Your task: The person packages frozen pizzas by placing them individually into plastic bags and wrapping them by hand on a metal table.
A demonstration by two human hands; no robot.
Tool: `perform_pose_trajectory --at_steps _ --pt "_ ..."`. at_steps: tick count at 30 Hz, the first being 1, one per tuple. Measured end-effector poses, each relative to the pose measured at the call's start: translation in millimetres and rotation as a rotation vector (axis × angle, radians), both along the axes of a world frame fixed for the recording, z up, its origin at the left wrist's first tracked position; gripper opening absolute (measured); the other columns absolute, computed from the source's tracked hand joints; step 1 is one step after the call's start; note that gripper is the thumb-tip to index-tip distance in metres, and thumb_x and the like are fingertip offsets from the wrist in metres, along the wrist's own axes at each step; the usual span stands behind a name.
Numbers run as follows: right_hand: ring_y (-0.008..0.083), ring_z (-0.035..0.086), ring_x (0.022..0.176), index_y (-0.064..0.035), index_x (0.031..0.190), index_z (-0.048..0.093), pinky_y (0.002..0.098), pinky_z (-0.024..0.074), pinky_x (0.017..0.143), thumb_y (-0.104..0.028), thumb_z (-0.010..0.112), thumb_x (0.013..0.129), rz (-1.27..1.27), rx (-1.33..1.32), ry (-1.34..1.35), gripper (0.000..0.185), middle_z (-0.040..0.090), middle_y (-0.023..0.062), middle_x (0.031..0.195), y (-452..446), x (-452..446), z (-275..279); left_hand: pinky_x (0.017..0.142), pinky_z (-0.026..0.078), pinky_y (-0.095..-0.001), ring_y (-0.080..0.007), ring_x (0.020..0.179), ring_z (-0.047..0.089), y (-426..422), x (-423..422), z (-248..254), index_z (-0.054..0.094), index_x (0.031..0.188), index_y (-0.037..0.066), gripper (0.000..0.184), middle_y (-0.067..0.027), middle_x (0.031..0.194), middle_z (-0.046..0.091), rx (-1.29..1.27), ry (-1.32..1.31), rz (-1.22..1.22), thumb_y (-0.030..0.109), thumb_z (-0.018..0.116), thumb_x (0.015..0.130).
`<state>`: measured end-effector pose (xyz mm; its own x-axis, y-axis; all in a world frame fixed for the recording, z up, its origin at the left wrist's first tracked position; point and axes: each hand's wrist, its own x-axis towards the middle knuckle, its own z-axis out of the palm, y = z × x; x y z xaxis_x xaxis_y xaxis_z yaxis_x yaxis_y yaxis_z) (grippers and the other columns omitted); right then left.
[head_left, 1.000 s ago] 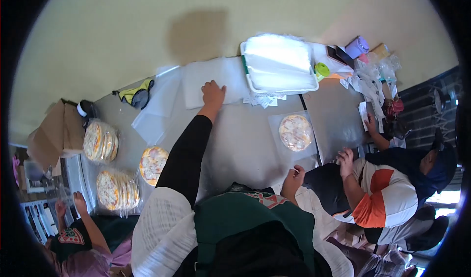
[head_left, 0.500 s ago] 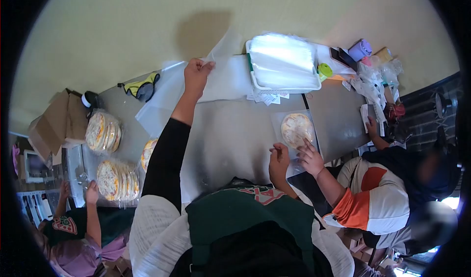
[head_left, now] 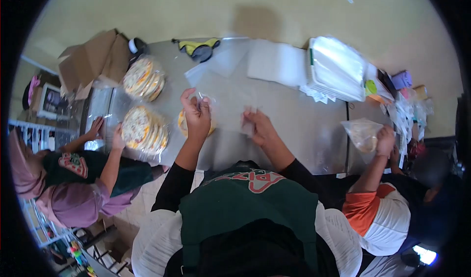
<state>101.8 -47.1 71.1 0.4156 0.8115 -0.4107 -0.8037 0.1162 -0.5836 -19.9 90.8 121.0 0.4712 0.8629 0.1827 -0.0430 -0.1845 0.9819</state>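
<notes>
Over the steel table (head_left: 289,124) I have a clear plastic bag (head_left: 230,102) stretched between my hands. My left hand (head_left: 197,120) pinches one side of it, and my right hand (head_left: 260,127) is closed on the other side. The bag is thin and see-through, so its outline is hard to make out. Partly hidden behind my left hand, a pizza (head_left: 182,123) lies on the table. Two stacks of wrapped pizzas, a far stack (head_left: 142,78) and a near stack (head_left: 142,129), stand to the left.
A co-worker's hand (head_left: 118,137) touches the near stack. On the right another person's hand (head_left: 386,140) holds a bagged pizza (head_left: 363,134). Toward the wall are a white basket of plastic bags (head_left: 336,66), flat clear sheets (head_left: 277,63), a yellow-grey pouch (head_left: 201,51) and a cardboard box (head_left: 100,58).
My left hand has come down from the plastic sheets at the back, and my right hand has joined it on the bag. The view has turned left. The right co-worker has lifted the bagged pizza.
</notes>
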Motion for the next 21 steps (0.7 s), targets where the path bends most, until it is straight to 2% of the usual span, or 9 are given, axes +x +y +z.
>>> perform_pose_trajectory --at_steps 2,3,7,10,13,15,17,19,21 --pt "0.0145 0.058 0.069 -0.0063 0.093 0.054 0.0266 0.0488 0.061 -0.008 0.056 0.084 -0.010 -0.046 -0.102 0.010 0.057 0.0030 0.078 28 2 21 0.070 0.046 -0.0268 -0.0162 0.074 0.056 23 -19 14 0.055 0.100 0.003 0.012 -0.0069 0.085 0.059 0.358 0.100 -0.021 0.007 0.052 0.089" --pt "0.0148 0.058 0.070 -0.0068 0.093 0.053 0.0270 0.0486 0.061 -0.008 0.057 0.084 -0.009 -0.026 -0.095 0.010 0.057 0.0030 0.079 44 3 26 0.071 0.045 -0.0285 -0.0190 0.075 0.053 33 -29 19 0.056 0.103 0.001 0.023 -0.0085 0.087 0.058 0.552 0.160 -0.053 0.011 0.062 0.083" --pt "0.0168 0.058 0.072 -0.0066 0.099 0.053 0.0287 0.0480 0.063 -0.017 0.054 0.087 0.030 0.113 0.000 0.016 0.058 0.0043 0.082 103 12 44 0.071 0.046 -0.0299 -0.0213 0.084 0.053 51 -51 46 0.057 0.104 0.000 0.042 -0.0122 0.090 0.057 0.454 0.126 -0.042 0.015 0.075 0.069" --pt "0.0158 0.058 0.076 -0.0066 0.108 0.054 0.0319 0.0476 0.069 -0.026 0.048 0.090 -0.010 0.290 0.125 0.027 0.061 0.0075 0.092 117 3 68 0.075 0.043 -0.0275 -0.0165 0.089 0.053 65 -70 53 0.054 0.111 0.000 0.049 -0.0112 0.098 0.056 0.508 0.461 0.096 0.011 0.077 0.069" --pt "0.0210 0.056 0.087 -0.0042 0.114 0.048 0.0354 0.0454 0.068 -0.027 0.042 0.092 -0.051 0.176 0.128 0.033 0.057 0.0122 0.100 119 -10 30 0.064 0.047 -0.0345 -0.0255 0.073 0.059 94 -77 -6 0.061 0.096 -0.002 0.038 -0.0171 0.080 0.060 0.397 0.370 0.131 0.022 0.075 0.070" --pt "0.0186 0.055 0.067 -0.0089 0.102 0.052 0.0303 0.0422 0.058 -0.021 0.047 0.088 -0.247 -0.323 -0.223 0.019 0.059 0.0094 0.086 117 -28 -21 0.062 0.046 -0.0367 -0.0292 0.068 0.060 94 -75 -22 0.062 0.089 -0.004 0.034 -0.0197 0.074 0.060 0.326 0.413 0.156 0.027 0.070 0.075" --pt "0.0153 0.047 0.057 -0.0103 0.091 0.047 0.0319 0.0354 0.047 -0.018 0.045 0.084 -0.237 -0.575 -0.227 0.011 0.049 0.0062 0.074 97 -42 -82 0.060 0.046 -0.0384 -0.0324 0.065 0.060 96 -72 -37 0.062 0.085 -0.004 0.035 -0.0216 0.070 0.060 0.226 0.487 0.163 0.031 0.064 0.080" --pt "0.0132 0.039 0.052 -0.0122 0.082 0.042 0.0329 0.0285 0.042 -0.018 0.044 0.081 -0.145 -0.673 -0.115 0.006 0.040 0.0028 0.069 76 -82 -41 0.060 0.046 -0.0396 -0.0351 0.063 0.059 101 -70 -54 0.062 0.084 -0.004 0.039 -0.0228 0.068 0.059 0.088 0.599 0.143 0.034 0.056 0.085" --pt "0.0136 0.039 0.052 -0.0120 0.080 0.043 0.0312 0.0273 0.043 -0.019 0.046 0.081 -0.054 -0.619 0.014 0.008 0.040 0.0028 0.069 77 -91 -53 0.061 0.045 -0.0408 -0.0367 0.066 0.059 104 -66 -62 0.063 0.085 -0.003 0.039 -0.0233 0.070 0.059 0.094 0.544 0.139 0.035 0.052 0.088"
